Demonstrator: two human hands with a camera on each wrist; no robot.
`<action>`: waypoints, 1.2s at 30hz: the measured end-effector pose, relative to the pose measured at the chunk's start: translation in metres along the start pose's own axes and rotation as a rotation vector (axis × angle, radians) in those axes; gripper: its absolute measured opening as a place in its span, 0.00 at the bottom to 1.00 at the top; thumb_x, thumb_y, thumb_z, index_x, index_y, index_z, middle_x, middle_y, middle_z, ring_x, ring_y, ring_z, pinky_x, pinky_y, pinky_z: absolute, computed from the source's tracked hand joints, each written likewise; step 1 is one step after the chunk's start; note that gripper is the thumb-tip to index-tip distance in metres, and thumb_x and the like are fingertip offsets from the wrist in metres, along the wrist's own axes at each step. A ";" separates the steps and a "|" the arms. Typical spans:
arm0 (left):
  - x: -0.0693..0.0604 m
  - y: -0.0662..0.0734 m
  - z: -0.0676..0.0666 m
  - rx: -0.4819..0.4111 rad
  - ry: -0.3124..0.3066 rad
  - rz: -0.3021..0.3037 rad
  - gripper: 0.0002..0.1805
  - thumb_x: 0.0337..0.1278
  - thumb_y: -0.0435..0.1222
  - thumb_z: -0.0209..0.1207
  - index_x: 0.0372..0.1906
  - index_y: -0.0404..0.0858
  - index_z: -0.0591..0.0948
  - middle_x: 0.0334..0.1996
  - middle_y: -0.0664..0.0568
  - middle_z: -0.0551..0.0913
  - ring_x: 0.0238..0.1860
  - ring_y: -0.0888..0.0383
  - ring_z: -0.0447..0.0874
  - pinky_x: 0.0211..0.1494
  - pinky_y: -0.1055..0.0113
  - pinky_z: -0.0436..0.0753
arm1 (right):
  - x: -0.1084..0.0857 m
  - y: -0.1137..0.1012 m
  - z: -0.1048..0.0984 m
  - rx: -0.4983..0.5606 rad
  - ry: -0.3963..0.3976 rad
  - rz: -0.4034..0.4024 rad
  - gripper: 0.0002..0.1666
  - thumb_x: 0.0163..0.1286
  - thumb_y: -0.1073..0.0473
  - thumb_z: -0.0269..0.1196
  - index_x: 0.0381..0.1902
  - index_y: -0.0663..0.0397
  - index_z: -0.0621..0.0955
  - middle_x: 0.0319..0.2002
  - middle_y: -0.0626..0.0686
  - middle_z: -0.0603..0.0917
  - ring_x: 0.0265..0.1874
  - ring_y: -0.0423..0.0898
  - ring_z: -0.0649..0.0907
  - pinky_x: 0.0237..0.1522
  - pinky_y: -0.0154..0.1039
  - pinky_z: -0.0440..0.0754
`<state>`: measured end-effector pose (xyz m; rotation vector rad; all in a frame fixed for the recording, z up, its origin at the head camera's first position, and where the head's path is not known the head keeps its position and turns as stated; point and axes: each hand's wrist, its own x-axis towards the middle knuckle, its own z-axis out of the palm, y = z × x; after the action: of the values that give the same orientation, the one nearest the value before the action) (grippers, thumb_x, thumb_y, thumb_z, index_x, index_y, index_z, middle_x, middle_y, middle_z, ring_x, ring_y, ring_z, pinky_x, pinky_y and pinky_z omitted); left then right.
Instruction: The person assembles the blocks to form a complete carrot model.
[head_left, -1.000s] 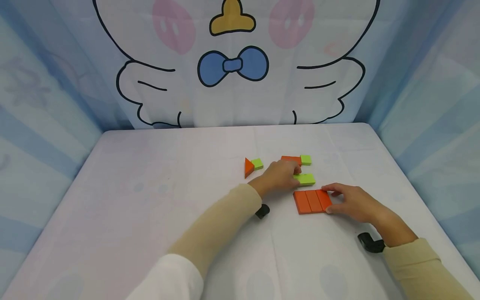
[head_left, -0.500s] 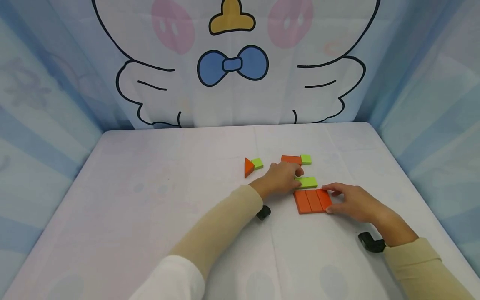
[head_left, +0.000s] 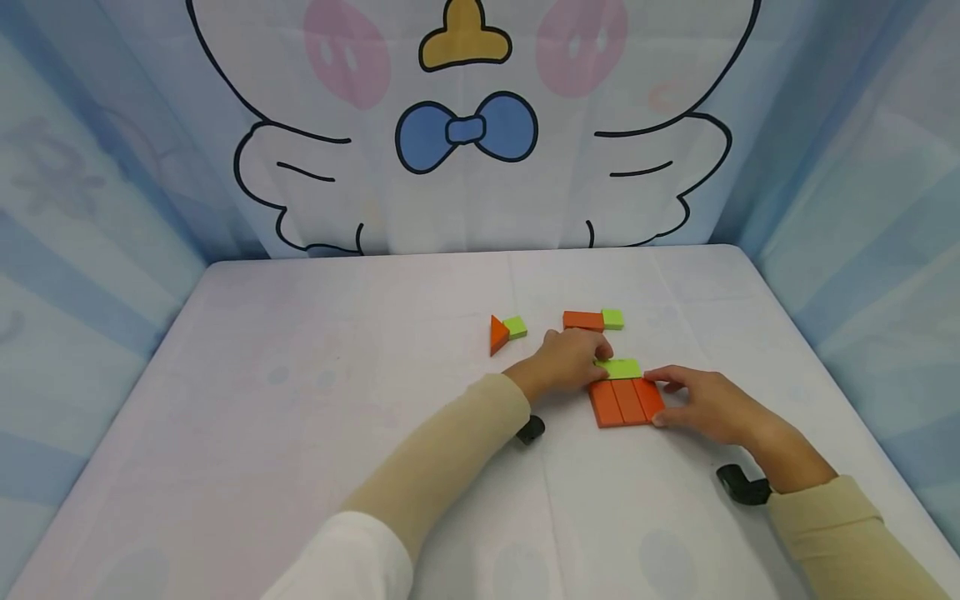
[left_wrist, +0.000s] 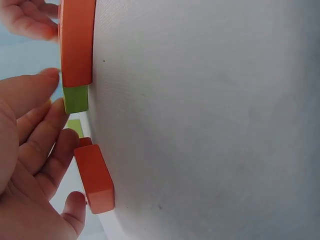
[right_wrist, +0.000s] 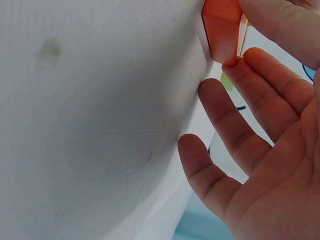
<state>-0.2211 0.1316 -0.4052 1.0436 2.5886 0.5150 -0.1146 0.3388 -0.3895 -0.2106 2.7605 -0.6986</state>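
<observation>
A row of several orange blocks (head_left: 618, 403) lies flat, side by side, on the white table. Along its far side is a light green block (head_left: 624, 368), whose left end my left hand (head_left: 568, 358) pinches between thumb and fingers. The left wrist view has that green block (left_wrist: 76, 99) right against the end of an orange block (left_wrist: 77, 45). My right hand (head_left: 708, 408) holds the row's right-hand block, thumb at the near corner and a finger at the far one. In the right wrist view the other fingers (right_wrist: 225, 120) spread beyond the orange block (right_wrist: 222, 32).
Behind the left hand, an orange block (head_left: 583, 320) touches a green square block (head_left: 612, 319). Farther left, an orange triangular block (head_left: 497, 336) meets another green block (head_left: 515, 327). A printed curtain (head_left: 480, 208) rises behind the table's far edge, with more curtain at both sides.
My left hand has drawn the green block nearer and slightly right, closing the gap to the orange row. The right hand and the orange row have stayed put.
</observation>
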 end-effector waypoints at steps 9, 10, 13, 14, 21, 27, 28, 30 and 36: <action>-0.001 0.001 0.001 -0.009 -0.008 0.018 0.18 0.68 0.45 0.62 0.59 0.49 0.82 0.53 0.65 0.83 0.54 0.63 0.73 0.53 0.62 0.67 | 0.000 0.001 0.000 -0.002 0.006 -0.005 0.38 0.62 0.52 0.73 0.66 0.59 0.74 0.53 0.65 0.80 0.53 0.64 0.76 0.55 0.65 0.72; -0.002 0.001 0.001 -0.005 -0.010 0.019 0.18 0.68 0.45 0.62 0.60 0.50 0.81 0.53 0.65 0.83 0.54 0.62 0.73 0.53 0.62 0.67 | 0.000 0.001 0.000 -0.001 0.006 -0.007 0.38 0.62 0.52 0.73 0.66 0.59 0.74 0.53 0.65 0.80 0.53 0.64 0.76 0.55 0.65 0.72; -0.003 0.002 -0.001 -0.006 -0.006 0.014 0.18 0.69 0.46 0.61 0.60 0.50 0.81 0.54 0.66 0.82 0.55 0.62 0.72 0.54 0.62 0.67 | 0.001 0.001 0.000 -0.002 0.006 -0.011 0.38 0.62 0.52 0.73 0.66 0.59 0.75 0.53 0.65 0.80 0.53 0.64 0.76 0.55 0.66 0.72; -0.003 0.002 -0.002 -0.014 0.000 0.012 0.18 0.69 0.46 0.62 0.60 0.50 0.81 0.54 0.66 0.82 0.56 0.62 0.73 0.54 0.61 0.66 | 0.001 0.001 0.000 -0.004 0.004 -0.011 0.38 0.62 0.51 0.73 0.66 0.59 0.75 0.54 0.65 0.80 0.53 0.64 0.76 0.55 0.66 0.72; -0.003 -0.001 -0.016 -0.029 0.012 0.035 0.21 0.68 0.47 0.62 0.63 0.51 0.79 0.57 0.65 0.81 0.55 0.64 0.73 0.54 0.62 0.65 | 0.002 0.000 -0.001 -0.011 -0.003 -0.003 0.38 0.62 0.50 0.73 0.66 0.58 0.74 0.54 0.65 0.80 0.53 0.64 0.76 0.55 0.66 0.73; -0.006 -0.011 -0.039 -0.005 0.040 0.025 0.22 0.68 0.47 0.62 0.64 0.49 0.78 0.57 0.62 0.81 0.56 0.62 0.72 0.55 0.62 0.66 | 0.001 0.000 -0.001 -0.010 -0.015 0.017 0.39 0.62 0.50 0.73 0.67 0.59 0.74 0.54 0.66 0.79 0.53 0.64 0.75 0.54 0.65 0.73; -0.007 -0.014 -0.042 -0.007 0.048 0.017 0.22 0.69 0.47 0.62 0.64 0.49 0.78 0.57 0.62 0.81 0.57 0.61 0.71 0.56 0.61 0.66 | 0.001 0.000 -0.001 -0.010 -0.018 0.021 0.39 0.62 0.50 0.73 0.67 0.59 0.73 0.54 0.66 0.79 0.53 0.64 0.75 0.54 0.65 0.73; -0.009 -0.020 -0.049 -0.020 0.059 -0.002 0.22 0.69 0.46 0.61 0.64 0.48 0.78 0.57 0.60 0.81 0.58 0.60 0.72 0.58 0.60 0.66 | 0.001 0.000 -0.002 -0.010 -0.026 0.028 0.40 0.62 0.50 0.73 0.67 0.59 0.73 0.54 0.66 0.78 0.53 0.64 0.74 0.54 0.65 0.73; -0.013 -0.043 -0.061 -0.054 0.072 -0.051 0.23 0.68 0.44 0.63 0.65 0.46 0.78 0.58 0.57 0.80 0.59 0.58 0.71 0.62 0.58 0.65 | 0.000 0.000 -0.001 -0.004 -0.036 0.034 0.40 0.62 0.50 0.73 0.68 0.58 0.73 0.55 0.67 0.78 0.54 0.66 0.73 0.54 0.66 0.73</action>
<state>-0.2624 0.0804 -0.3680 0.9553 2.6406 0.6168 -0.1146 0.3390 -0.3880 -0.1745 2.7249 -0.6747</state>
